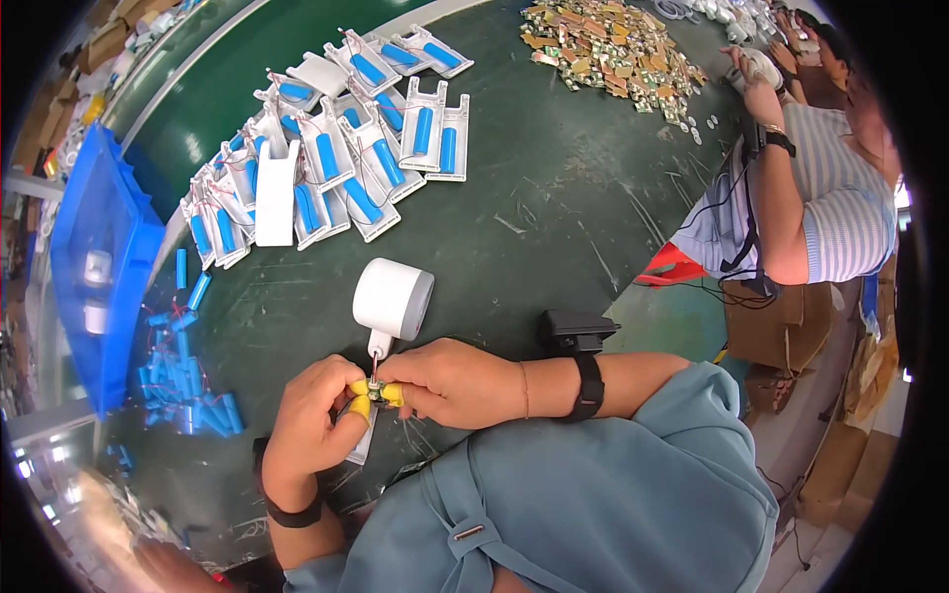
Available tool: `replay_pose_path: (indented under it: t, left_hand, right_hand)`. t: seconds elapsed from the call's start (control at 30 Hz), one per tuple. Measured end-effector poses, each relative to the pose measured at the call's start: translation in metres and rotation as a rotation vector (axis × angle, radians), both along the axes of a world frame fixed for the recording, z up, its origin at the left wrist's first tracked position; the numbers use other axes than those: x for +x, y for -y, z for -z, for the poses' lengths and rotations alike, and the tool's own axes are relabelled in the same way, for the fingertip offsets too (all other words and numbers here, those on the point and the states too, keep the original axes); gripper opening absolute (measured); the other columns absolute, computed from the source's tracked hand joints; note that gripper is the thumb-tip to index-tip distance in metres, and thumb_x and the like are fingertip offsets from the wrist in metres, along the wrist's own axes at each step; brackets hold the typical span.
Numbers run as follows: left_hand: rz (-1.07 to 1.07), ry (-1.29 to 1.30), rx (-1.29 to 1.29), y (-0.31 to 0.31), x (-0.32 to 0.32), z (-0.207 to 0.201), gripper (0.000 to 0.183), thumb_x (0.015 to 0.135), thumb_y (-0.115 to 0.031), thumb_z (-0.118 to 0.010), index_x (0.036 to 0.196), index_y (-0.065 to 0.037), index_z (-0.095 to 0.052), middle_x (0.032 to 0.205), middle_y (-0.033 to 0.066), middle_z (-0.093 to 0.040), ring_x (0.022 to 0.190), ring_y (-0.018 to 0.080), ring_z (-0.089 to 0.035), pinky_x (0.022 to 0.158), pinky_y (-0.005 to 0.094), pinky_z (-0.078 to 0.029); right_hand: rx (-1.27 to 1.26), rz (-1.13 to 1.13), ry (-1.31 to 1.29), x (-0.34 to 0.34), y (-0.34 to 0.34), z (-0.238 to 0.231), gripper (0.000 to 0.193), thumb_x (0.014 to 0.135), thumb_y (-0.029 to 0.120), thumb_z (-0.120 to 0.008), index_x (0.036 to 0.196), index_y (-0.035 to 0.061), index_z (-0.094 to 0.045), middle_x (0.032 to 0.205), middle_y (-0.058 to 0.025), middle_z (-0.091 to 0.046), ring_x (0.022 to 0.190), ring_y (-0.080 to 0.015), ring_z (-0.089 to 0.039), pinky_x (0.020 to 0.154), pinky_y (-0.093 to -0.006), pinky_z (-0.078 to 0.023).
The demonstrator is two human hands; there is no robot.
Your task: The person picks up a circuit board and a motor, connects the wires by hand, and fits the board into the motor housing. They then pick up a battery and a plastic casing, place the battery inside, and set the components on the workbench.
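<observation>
A white round-headed device (388,296) with a grey rim lies on the dark green table, its narrow neck toward me. Just below that neck, my left hand (318,413) and my right hand (447,381) meet, both closed. Pinched between their fingertips is a small green circuit board (375,390), with thin wires running up from it toward the neck. Yellow finger covers sit on several of my fingertips. Part of a white handle shell (363,447) shows under my hands; the rest of it is hidden.
White shells with blue battery cells (326,158) are heaped at the far left. Loose blue cells (188,381) lie near a blue bin (104,267). Small circuit boards (613,49) are piled at the back. A co-worker (830,198) sits at right; a black object (576,329) is by my right forearm.
</observation>
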State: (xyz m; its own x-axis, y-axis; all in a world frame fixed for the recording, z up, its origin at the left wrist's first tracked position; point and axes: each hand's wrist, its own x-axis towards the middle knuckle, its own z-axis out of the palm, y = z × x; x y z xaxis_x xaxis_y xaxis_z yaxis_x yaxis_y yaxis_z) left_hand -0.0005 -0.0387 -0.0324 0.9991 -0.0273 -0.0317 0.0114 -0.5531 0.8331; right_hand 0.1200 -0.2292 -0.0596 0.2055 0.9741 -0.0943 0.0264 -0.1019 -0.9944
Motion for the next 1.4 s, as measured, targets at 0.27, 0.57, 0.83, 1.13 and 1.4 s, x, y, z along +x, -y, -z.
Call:
replay_pose_path:
  t: [0.27, 0.57, 0.83, 1.13, 1.4]
  left_hand:
    - [0.034, 0.055, 0.025, -0.005, -0.006, 0.002, 0.029, 0.070, -0.002, -0.065, 0.098, -0.002, -0.058, 0.078, 0.0089, -0.054, 0.063, 0.0255, -0.051, 0.058, 0.0349, -0.043]
    - [-0.173, -0.249, 0.274, -0.001, -0.071, -0.049, 0.019, 0.079, -0.004, -0.059, 0.097, -0.005, -0.058, 0.088, 0.0155, -0.059, 0.084, 0.0374, -0.060, 0.070, 0.0455, -0.049]
    - [-0.963, -0.557, 0.732, -0.071, -0.232, -0.067, 0.025, 0.080, 0.000, -0.055, 0.105, 0.000, -0.060, 0.086, 0.0217, -0.063, 0.079, 0.0413, -0.063, 0.069, 0.0429, -0.050]
    - [-0.623, -0.118, 0.901, -0.027, -0.108, -0.067, 0.034, 0.080, 0.000, -0.060, 0.114, -0.002, -0.059, 0.119, 0.0188, -0.061, 0.113, 0.0402, -0.055, 0.097, 0.0473, -0.041]
    - [-0.132, 0.080, 0.612, 0.023, -0.005, -0.035, 0.036, 0.073, -0.002, -0.067, 0.109, -0.003, -0.061, 0.112, 0.0134, -0.062, 0.100, 0.0347, -0.058, 0.091, 0.0434, -0.046]
  right_hand:
    - [0.071, -0.067, 0.217, 0.009, 0.009, 0.003, 0.019, 0.095, 0.004, -0.051, 0.112, 0.0016, -0.059, 0.091, -0.0125, -0.065, 0.075, -0.0225, -0.071, 0.068, -0.0359, -0.055]
    - [0.013, -0.035, 0.322, 0.012, 0.027, -0.009, 0.018, 0.092, 0.001, -0.057, 0.108, 0.0028, -0.063, 0.088, -0.0087, -0.065, 0.069, -0.0170, -0.069, 0.064, -0.0296, -0.053]
    - [0.086, -0.011, 0.392, 0.014, 0.025, -0.008, 0.017, 0.092, 0.003, -0.059, 0.108, 0.0041, -0.064, 0.084, -0.0063, -0.064, 0.066, -0.0166, -0.066, 0.062, -0.0290, -0.052]
    - [0.103, -0.019, 0.340, 0.014, 0.030, -0.008, 0.018, 0.090, 0.008, -0.058, 0.108, 0.0064, -0.060, 0.097, -0.0110, -0.065, 0.089, -0.0324, -0.064, 0.075, -0.0417, -0.053]
    - [0.121, 0.172, 0.876, 0.103, 0.020, -0.057, 0.020, 0.088, 0.011, -0.058, 0.108, 0.0057, -0.057, 0.087, -0.0185, -0.066, 0.081, -0.0392, -0.065, 0.070, -0.0486, -0.053]
